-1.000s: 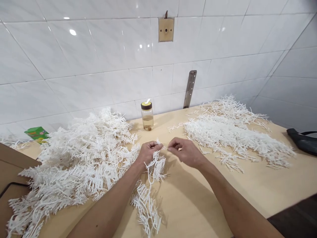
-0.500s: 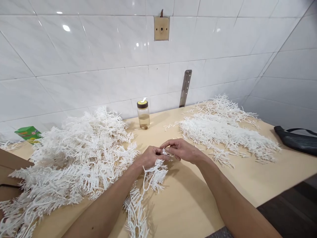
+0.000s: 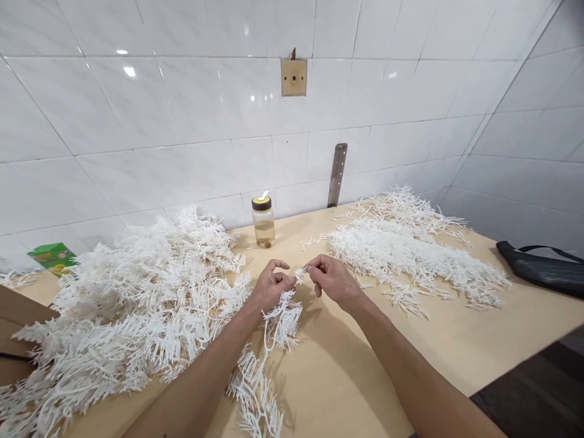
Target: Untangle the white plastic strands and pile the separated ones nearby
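Note:
My left hand [image 3: 272,286] has its thumb and fingers closed on a white branching plastic strand [image 3: 283,319], which hangs below it and trails down over the table toward me. The index finger of that hand is lifted. My right hand [image 3: 332,278] pinches the small tip of the strand, just right of the left fingertips. A large heap of the same white plastic branches [image 3: 159,298] lies beside my left forearm. A flatter pile of white branched pieces [image 3: 401,243] spreads beyond my right hand.
A clear jar with pale liquid [image 3: 263,225] stands near the tiled wall. A metal strip [image 3: 337,175] leans there. At the left are a green packet [image 3: 52,258] and a cardboard box [image 3: 20,334]; a black bag [image 3: 542,267] lies at the right table edge.
My fingers have moved slightly apart, with the left index finger raised. The small white tip between the hands shows more now. The view has tilted up a little.

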Demonstrator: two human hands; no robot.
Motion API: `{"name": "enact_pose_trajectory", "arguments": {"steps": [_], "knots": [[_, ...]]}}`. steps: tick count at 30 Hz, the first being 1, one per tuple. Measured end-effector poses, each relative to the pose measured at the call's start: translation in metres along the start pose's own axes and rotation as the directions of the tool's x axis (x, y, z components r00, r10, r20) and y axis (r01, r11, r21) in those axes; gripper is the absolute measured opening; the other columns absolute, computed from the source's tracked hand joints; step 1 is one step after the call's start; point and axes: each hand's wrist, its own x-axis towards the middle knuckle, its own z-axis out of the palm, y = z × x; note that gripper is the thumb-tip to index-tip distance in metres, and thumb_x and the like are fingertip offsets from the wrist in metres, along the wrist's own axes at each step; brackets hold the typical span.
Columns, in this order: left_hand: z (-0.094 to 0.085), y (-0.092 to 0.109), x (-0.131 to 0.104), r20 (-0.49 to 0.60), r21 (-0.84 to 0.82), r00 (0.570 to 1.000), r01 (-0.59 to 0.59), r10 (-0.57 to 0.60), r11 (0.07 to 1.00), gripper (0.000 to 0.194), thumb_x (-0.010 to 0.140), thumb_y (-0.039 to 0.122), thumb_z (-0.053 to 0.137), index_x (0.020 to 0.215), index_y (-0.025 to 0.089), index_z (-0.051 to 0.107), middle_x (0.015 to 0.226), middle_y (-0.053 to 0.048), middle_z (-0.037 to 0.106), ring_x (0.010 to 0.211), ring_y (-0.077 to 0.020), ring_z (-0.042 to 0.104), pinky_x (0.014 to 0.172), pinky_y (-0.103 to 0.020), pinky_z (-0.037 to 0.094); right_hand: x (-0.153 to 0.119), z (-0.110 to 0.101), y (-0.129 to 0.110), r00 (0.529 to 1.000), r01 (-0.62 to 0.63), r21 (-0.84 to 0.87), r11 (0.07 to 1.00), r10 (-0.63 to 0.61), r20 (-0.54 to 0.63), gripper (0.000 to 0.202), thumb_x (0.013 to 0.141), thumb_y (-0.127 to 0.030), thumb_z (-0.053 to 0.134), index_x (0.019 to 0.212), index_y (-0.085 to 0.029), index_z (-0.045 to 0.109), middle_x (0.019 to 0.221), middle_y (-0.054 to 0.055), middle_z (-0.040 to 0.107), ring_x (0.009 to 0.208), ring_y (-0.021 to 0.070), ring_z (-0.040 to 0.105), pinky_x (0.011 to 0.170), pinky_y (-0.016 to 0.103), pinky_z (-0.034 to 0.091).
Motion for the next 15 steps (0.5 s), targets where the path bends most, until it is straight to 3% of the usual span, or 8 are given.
{"name": "enact_pose_trajectory", "arguments": {"steps": [4, 8, 12, 15], "knots": [[-0.001, 0.000, 0.003, -0.030, 0.032, 0.997, -0.066, 0.067, 0.997, 0.048, 0.063, 0.050, 0.081, 0.091, 0.018, 0.059, 0.058, 0.004, 0.055, 0.059, -0.0136, 0.058, 0.054, -0.022, 0.040, -0.002, 0.009, -0.005, 0.994, 0.011, 0.007, 1.000, -0.010, -0.106, 0.013, 0.081, -0.030, 0.059, 0.080, -0.017, 0.057, 0.071, -0.001, 0.060, 0.039, 0.0069, 0.051, 0.039, 0.022, 0.042], [0.001, 0.002, 0.002, -0.041, 0.019, 0.996, -0.081, 0.082, 0.997, 0.047, 0.063, 0.047, 0.081, 0.094, 0.019, 0.058, 0.060, 0.005, 0.055, 0.065, -0.0157, 0.062, 0.060, -0.024, 0.044, -0.003, 0.008, -0.010, 0.994, -0.015, 0.076, 0.997, 0.023, -0.108, 0.025, 0.082, -0.041, 0.064, 0.089, -0.017, 0.062, 0.070, 0.000, 0.057, 0.056, 0.0123, 0.056, 0.043, 0.024, 0.049], [0.002, 0.004, -0.001, 0.095, 0.052, 0.992, -0.083, 0.078, 0.995, 0.049, 0.065, 0.038, 0.082, 0.103, 0.021, 0.056, 0.067, 0.002, 0.063, 0.068, -0.0158, 0.063, 0.066, -0.026, 0.045, -0.004, 0.002, -0.012, 0.993, -0.091, 0.111, 0.990, 0.082, 0.080, 0.042, 0.083, -0.056, 0.062, 0.089, -0.015, 0.066, 0.091, 0.010, 0.066, 0.073, 0.0167, 0.059, 0.045, 0.024, 0.052], [0.004, 0.003, -0.005, 0.155, 0.107, 0.987, -0.067, 0.050, 0.992, 0.053, 0.067, 0.034, 0.081, 0.111, 0.022, 0.054, 0.067, 0.003, 0.063, 0.062, -0.0138, 0.060, 0.061, -0.024, 0.042, -0.004, -0.003, -0.009, 0.962, -0.117, 0.013, 0.993, 0.110, 0.250, 0.045, 0.082, -0.058, 0.062, 0.077, -0.014, 0.067, 0.078, 0.006, 0.065, 0.060, 0.0128, 0.055, 0.043, 0.023, 0.047]]}}
